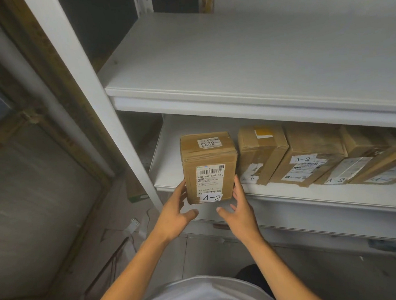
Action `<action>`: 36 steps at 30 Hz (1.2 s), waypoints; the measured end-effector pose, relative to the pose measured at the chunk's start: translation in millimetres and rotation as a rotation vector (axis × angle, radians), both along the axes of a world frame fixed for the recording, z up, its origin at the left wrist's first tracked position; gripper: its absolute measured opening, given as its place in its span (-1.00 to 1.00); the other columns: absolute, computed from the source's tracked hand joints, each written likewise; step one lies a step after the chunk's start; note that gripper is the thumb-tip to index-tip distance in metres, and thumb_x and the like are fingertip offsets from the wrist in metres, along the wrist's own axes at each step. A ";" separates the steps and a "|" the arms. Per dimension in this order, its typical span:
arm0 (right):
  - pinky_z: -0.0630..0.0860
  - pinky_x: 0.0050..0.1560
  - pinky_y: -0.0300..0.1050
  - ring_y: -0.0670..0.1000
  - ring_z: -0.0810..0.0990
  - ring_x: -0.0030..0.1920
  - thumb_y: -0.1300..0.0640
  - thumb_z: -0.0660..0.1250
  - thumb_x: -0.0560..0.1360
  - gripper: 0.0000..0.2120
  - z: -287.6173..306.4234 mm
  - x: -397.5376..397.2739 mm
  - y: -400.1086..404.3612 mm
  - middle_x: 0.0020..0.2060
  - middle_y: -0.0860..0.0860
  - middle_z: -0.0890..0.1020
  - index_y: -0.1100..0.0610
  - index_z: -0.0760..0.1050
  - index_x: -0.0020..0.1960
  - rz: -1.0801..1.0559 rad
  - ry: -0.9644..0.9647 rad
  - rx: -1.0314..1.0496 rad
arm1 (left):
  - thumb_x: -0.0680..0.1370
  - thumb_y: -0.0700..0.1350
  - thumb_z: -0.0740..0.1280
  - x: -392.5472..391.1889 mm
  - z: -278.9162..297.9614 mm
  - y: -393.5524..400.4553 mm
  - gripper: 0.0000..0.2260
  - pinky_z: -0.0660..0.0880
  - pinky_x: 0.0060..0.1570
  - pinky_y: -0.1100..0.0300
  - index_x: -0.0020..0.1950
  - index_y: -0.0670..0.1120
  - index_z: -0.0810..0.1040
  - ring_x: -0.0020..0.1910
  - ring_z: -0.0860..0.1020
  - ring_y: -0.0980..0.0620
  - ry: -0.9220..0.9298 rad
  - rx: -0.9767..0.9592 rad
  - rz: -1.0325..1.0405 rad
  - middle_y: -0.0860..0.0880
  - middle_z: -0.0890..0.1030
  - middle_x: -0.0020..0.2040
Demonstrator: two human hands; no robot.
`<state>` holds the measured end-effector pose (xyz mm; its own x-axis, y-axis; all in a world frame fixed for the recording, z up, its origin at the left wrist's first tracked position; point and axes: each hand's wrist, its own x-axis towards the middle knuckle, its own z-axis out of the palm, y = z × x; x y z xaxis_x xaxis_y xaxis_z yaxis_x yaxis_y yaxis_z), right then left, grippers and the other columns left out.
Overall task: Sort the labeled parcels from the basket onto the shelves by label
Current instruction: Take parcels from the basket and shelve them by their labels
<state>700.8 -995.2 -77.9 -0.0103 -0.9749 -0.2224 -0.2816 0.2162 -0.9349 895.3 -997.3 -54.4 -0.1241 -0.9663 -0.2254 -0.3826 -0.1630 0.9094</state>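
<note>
A brown cardboard parcel (209, 166) with a barcode sticker and an "A-2" tag stands upright at the left end of the lower white shelf (290, 195). My left hand (177, 214) touches its lower left side and my right hand (238, 209) its lower right side, fingers spread along the box, thumbs below its front edge. To its right lie several more brown parcels tagged "A-2", the nearest (260, 154) almost touching it and another (311, 158) beyond. The basket is out of view.
The upper white shelf (256, 57) carries nothing visible. A white upright post (109, 123) stands left of the parcel. A framed panel (36, 186) leans at the far left, with cables and scraps on the floor (132, 226).
</note>
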 end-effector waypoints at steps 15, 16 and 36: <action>0.23 0.40 -0.17 -0.20 0.26 0.42 0.26 0.46 0.48 -0.01 5.5 -12.8 -31.6 0.39 -0.28 0.30 -0.40 -0.14 0.48 0.058 0.090 0.027 | 0.41 -0.16 0.41 -19.0 1.0 -36.7 -0.20 0.26 0.03 0.57 0.33 0.51 0.06 0.13 0.36 0.58 -0.004 0.015 -0.045 0.49 0.39 0.18; 0.23 0.39 -0.18 -0.21 0.27 0.42 0.26 0.46 0.48 -0.01 5.4 -14.5 -33.3 0.40 -0.28 0.32 -0.38 -0.13 0.49 0.065 0.096 0.024 | 0.41 -0.17 0.41 -19.5 1.8 -40.3 -0.22 0.26 0.00 0.58 0.30 0.52 0.09 0.12 0.37 0.58 -0.008 0.017 -0.043 0.44 0.41 0.17; 0.26 0.44 -0.12 0.03 0.26 0.52 0.19 0.39 0.53 -0.16 -2.9 -31.3 -32.4 0.57 0.01 0.23 -0.07 -0.03 0.63 0.035 0.261 0.141 | 0.49 -0.20 0.36 -38.1 -8.0 -39.4 -0.42 0.43 0.21 0.18 0.47 -0.03 0.25 0.31 0.46 -0.11 -0.312 0.046 -0.008 -0.05 0.48 0.36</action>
